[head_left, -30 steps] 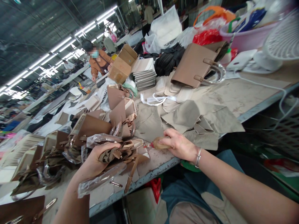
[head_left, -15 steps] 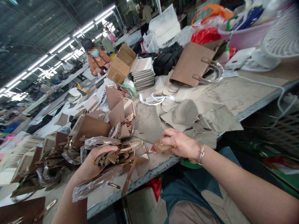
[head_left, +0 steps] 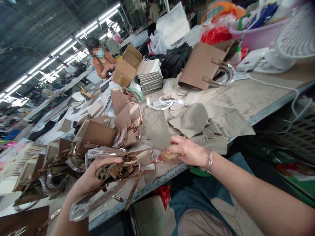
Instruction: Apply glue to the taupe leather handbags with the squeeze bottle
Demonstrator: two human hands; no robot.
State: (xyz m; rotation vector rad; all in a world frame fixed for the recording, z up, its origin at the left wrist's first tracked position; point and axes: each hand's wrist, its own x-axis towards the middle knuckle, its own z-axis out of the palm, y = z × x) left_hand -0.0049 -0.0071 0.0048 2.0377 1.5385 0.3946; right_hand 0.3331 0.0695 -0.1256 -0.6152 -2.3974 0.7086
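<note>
Held bag: bunched brown bag [head_left: 120,167] at the table's [head_left: 236,93] near edge, its far side hidden by the left hand [head_left: 98,172].
Left hand: curled over the bag's folded cloth; fingertips partly buried, exact grip unclear.
Right hand: right hand [head_left: 188,151] closed around a yellowish bottle [head_left: 169,154], its reddish tip beside the bag, blurred.
Left corner: brown panel [head_left: 24,219], cut off by the frame.
Right edge: white fan [head_left: 296,36], cut off.

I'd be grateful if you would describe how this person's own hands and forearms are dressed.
Both the left hand and right hand are ungloved, and no sleeve shows on either forearm. A slim, silver-coloured bracelet circles the right wrist; none shows on the left.
</note>
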